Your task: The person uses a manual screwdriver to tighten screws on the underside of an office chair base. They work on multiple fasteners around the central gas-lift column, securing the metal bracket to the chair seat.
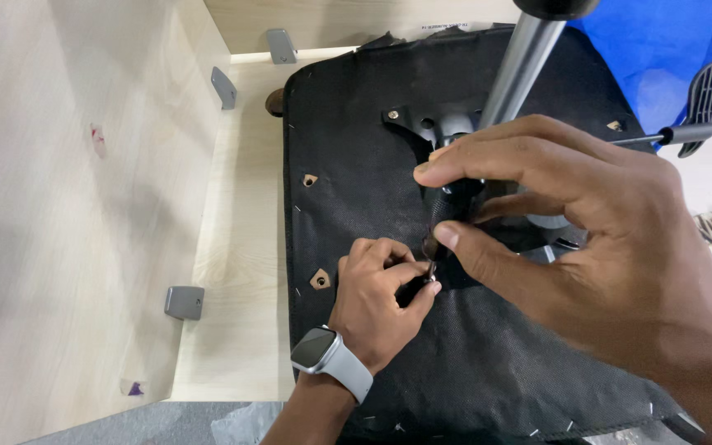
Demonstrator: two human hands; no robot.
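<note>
Screwdriver (448, 206), short with a black grip, stands near the middle of an upturned chair seat (356, 165) and is mostly hidden: the right hand (587, 231) wraps thumb and forefinger around its handle, so only a dark strip shows between them. Its tip meets something small pinched by the left hand (377, 301), just below; whether that is a screw or a washer is too small and shadowed to tell. The left hand's fingers are curled tight around that spot, and a smartwatch (330, 356) with a pale band sits on that wrist.

Under the right hand, the black mounting plate (422, 124) is half covered; one bolt head shows at its upper left corner. A grey gas-lift cylinder (521, 70) rises from it and is cut off by the top edge. A black lever (702, 107) juts out at the right, its paddle near the frame edge.

Black fabric stapled along the borders covers the seat underside, with small cut-outs exposing wood at bolt holes (320, 279). The seat lies inside a light wooden box (241, 247) with grey corner brackets (184, 302); a pale wood panel fills the left side. Blue cloth (661, 41) sits at the top right.

A bare strip of the box's floor lies left of the seat; the right hand crowds the right half.
</note>
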